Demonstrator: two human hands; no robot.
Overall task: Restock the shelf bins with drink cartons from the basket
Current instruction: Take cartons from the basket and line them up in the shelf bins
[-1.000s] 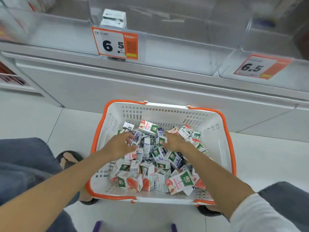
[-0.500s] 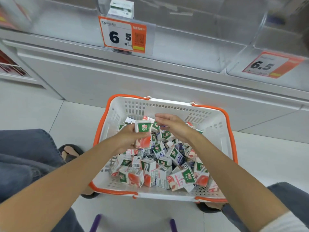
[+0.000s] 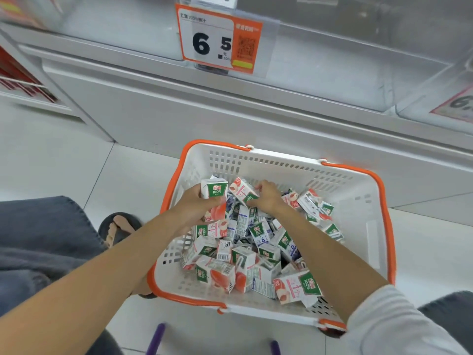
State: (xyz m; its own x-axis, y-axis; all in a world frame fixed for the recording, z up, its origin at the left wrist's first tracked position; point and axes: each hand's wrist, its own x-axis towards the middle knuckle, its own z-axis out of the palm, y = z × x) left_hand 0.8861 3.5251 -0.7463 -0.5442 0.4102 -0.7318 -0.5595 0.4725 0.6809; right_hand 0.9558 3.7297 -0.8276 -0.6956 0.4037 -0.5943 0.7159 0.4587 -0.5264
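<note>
Cartons point(image 3: 256, 242) lie heaped in the basket point(image 3: 358, 201), lower centre of frame, most of them peach, a few blue. We note two changes over the last second. First, the left hand point(image 3: 194, 208) went from resting on the pile to lifting one peach carton point(image 3: 213, 198); it now holds that carton upright, fingers wrapped round it, above the left side of the heap. Second, the right hand point(image 3: 267, 198), which half a second ago hovered open over the far end, has come down and its fingers are pinched on a second carton point(image 3: 242, 192), tilted, at the back of the pile; whether it is clear of the heap we cannot tell.

The view has also tipped toward the shelf: the 6.5 tag point(image 3: 220, 39) sits larger at top centre, with the clear bin point(image 3: 332, 60) behind it looking nearly bare apart from one carton point(image 3: 213, 0) at the top edge.

Judgement: picking is under way, one carton secured and one probably being gripped. Nothing from this grab has reached the bin yet; most of the load remains in the basket.
</note>
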